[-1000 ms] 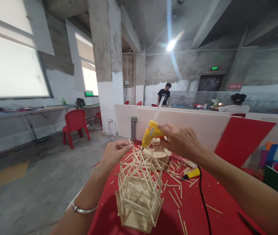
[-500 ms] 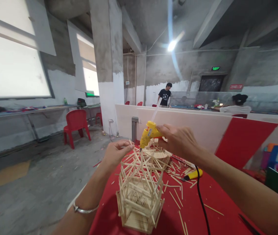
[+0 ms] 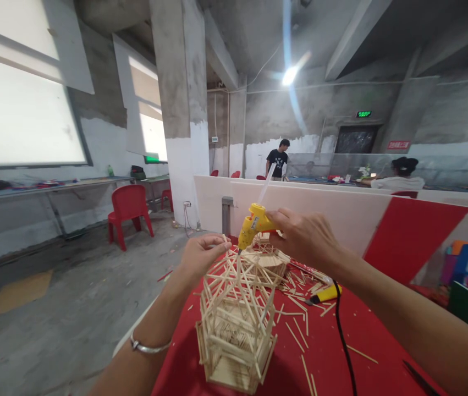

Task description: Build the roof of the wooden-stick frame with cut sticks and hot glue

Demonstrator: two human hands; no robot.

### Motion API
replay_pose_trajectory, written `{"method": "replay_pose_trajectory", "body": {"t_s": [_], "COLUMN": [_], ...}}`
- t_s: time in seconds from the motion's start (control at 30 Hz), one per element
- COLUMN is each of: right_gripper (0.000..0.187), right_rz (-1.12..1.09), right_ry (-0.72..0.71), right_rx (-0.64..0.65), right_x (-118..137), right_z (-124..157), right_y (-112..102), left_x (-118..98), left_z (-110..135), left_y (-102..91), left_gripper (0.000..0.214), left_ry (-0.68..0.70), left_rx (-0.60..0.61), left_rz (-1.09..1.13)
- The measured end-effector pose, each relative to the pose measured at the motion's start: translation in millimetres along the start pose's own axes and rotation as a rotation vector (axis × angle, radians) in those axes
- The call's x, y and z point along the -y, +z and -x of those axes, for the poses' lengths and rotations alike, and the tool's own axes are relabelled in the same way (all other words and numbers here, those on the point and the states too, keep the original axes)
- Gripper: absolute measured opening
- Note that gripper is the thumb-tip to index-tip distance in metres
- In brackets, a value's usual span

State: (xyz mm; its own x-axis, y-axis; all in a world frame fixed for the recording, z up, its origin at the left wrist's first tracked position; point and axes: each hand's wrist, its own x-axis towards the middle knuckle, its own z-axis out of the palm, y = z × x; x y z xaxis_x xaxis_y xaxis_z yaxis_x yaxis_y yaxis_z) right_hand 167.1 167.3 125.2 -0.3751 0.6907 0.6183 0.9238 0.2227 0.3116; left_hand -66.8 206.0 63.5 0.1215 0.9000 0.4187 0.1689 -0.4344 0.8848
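My right hand [image 3: 302, 234] is wrapped round the handle of a yellow hot glue gun [image 3: 251, 224]. A clear glue stick [image 3: 267, 181] sticks up from its back end, and its nozzle points down at the top of a stick-built model [image 3: 234, 324]. Thin wooden sticks form the model's open frame, which stands upright on the table. Beside the nozzle, my left hand [image 3: 203, 253] pinches a short wooden stick [image 3: 225, 238] between thumb and fingers. Behind the frame is another wooden stick structure [image 3: 269, 267], partly hidden.
Loose sticks [image 3: 297, 333] lie across the red table [image 3: 320, 357]. A yellow utility knife [image 3: 324, 295] rests on the right, near the black cord [image 3: 343, 341]. A white partition [image 3: 320, 214] stands behind the table; two people are beyond it. Left on the floor is a red chair [image 3: 128, 212].
My left hand has shifted slightly right, closer to the nozzle, with the stick still pinched. The glue gun has also moved a little to the right. The model has stayed in place.
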Motion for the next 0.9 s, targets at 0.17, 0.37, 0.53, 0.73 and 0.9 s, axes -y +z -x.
{"method": "replay_pose_trajectory", "body": {"t_s": [0.17,0.37,0.53,0.73,0.9], "right_gripper": [0.04,0.041,0.038,0.036,0.04], "right_rz": [0.007,-0.027,-0.07,-0.062,-0.071], "right_ry": [0.025,0.027,0.036,0.097,0.099], "right_rx": [-0.016,-0.024,-0.032,-0.033,-0.024], "right_x": [-3.1,-5.8,-5.3,-8.8,-13.0], "right_z": [0.9,3.0,3.0,7.4,11.6], "right_y": [2.4,6.5,9.4,10.8,12.2], "left_x": [-8.6,-8.0,-5.9,-7.3,-7.4], "left_z": [-2.2,-4.4,-5.2,-6.0,-9.1], "left_y": [8.9,11.4,11.7,14.1,14.7], "left_gripper": [0.025,0.026,0.026,0.026,0.026], "left_ry": [-0.012,0.006,0.01,0.03,0.072], "left_rx": [0.022,0.018,0.021,0.035,0.057], "left_rz": [-0.004,-0.008,-0.011,-0.088,-0.146]}}
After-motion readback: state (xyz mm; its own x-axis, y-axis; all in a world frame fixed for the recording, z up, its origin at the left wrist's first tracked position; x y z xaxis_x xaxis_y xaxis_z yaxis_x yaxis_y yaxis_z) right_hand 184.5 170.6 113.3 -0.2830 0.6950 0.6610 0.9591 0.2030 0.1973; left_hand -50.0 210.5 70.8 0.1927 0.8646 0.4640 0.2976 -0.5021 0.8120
